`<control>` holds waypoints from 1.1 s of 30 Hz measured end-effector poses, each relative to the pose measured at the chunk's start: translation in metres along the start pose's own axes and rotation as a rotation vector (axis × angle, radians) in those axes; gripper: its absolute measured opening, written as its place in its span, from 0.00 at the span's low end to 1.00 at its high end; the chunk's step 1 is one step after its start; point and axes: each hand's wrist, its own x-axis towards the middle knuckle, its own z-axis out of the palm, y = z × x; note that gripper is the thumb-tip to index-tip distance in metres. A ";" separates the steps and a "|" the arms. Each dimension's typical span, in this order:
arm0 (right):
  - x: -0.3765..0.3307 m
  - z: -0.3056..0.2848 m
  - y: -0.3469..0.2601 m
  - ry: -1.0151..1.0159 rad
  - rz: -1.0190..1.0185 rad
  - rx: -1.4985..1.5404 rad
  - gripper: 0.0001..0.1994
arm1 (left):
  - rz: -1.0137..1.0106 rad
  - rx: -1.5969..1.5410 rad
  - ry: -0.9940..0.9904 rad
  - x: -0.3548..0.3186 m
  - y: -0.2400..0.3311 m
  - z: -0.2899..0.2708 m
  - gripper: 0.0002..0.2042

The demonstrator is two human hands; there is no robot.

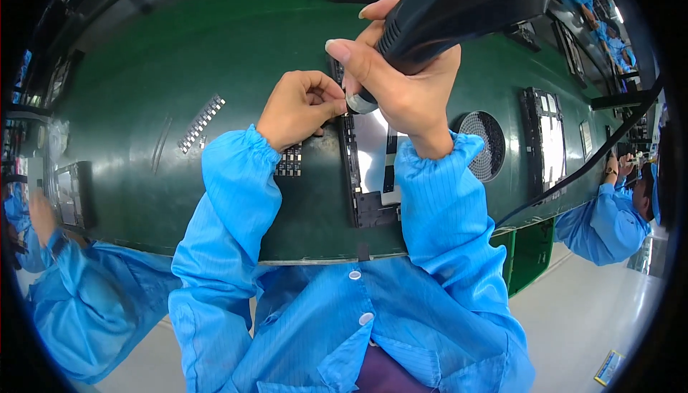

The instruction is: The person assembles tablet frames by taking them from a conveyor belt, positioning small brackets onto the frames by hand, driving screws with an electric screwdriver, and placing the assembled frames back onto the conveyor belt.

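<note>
A black hand tool (459, 16) with vent slots and a round metallic nozzle is gripped in my right hand (412, 88). Its nozzle points down at the left edge of an opened device with a black frame and a shiny silver plate (369, 153). Beside the nozzle, my left hand (304, 106) has thumb and fingers pinched together at that edge; what lies between them is hidden. Under my left wrist lies a group of small dark and light parts (289, 162), partly covered by the sleeve.
A strip of small parts (201, 123) and thin dark strips (162, 143) lie on the green table (129, 99). Right of the device stands a round dish (481, 145) of small pieces. Another opened device (546, 142) lies farther right, near a black cable (595, 174). Co-workers in blue sit on both sides.
</note>
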 end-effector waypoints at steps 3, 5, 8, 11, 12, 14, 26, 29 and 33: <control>0.001 0.000 0.002 -0.006 -0.009 0.009 0.16 | -0.054 0.007 0.038 0.000 0.000 0.002 0.05; 0.000 0.000 0.004 -0.005 -0.005 0.009 0.16 | -0.091 -0.006 0.046 -0.001 0.000 0.002 0.05; 0.000 -0.001 0.005 -0.004 0.000 0.020 0.16 | -0.104 -0.033 0.030 -0.001 0.001 0.002 0.05; -0.001 0.000 0.007 -0.004 0.002 0.029 0.15 | -0.121 -0.024 0.023 0.000 0.001 0.001 0.05; -0.001 0.001 0.007 -0.006 0.001 0.027 0.16 | -0.122 -0.024 0.023 0.000 0.001 0.001 0.05; -0.001 0.002 0.007 0.001 0.013 0.028 0.15 | -0.125 -0.031 0.024 0.001 0.001 0.001 0.05; -0.007 0.009 0.006 -0.008 -0.013 -0.045 0.14 | -0.052 -0.048 0.053 0.001 -0.001 0.000 0.04; -0.012 0.010 0.005 -0.014 -0.114 -0.153 0.14 | -0.042 -0.042 0.029 0.006 -0.009 -0.002 0.04; -0.017 0.015 0.007 0.181 0.022 -0.110 0.15 | 0.037 -0.054 0.025 0.004 -0.003 0.005 0.04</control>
